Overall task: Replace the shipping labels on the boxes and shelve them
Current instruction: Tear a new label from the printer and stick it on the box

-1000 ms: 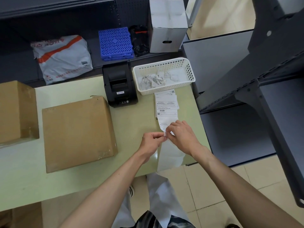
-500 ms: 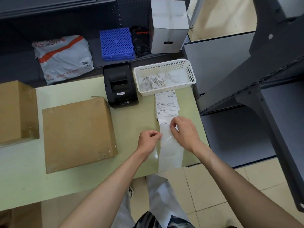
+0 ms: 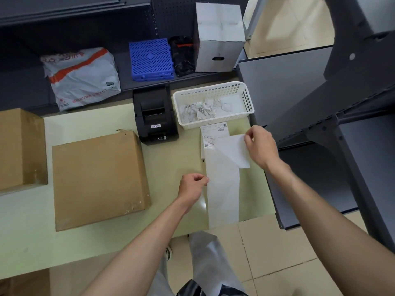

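A long white backing strip (image 3: 223, 193) lies on the pale green table (image 3: 175, 159) and hangs over its front edge. My right hand (image 3: 259, 147) pinches a label (image 3: 234, 151), peeled up from the strip with its blank side showing. My left hand (image 3: 192, 185) pinches the strip's left edge against the table. More printed labels (image 3: 211, 133) lie at the strip's far end. A flat brown cardboard box (image 3: 98, 178) sits to the left, and a second brown box (image 3: 20, 148) stands at the far left.
A black label printer (image 3: 155, 117) and a white basket (image 3: 245, 99) of crumpled paper stand at the table's back. Behind, a dark shelf holds a grey mailer bag (image 3: 82, 79), a blue crate (image 3: 150, 58) and a white box (image 3: 220, 37). Grey shelving (image 3: 320, 92) stands right.
My right hand has pulled the label up and away toward the far right, off the backing strip. My left hand has stayed holding the strip down.
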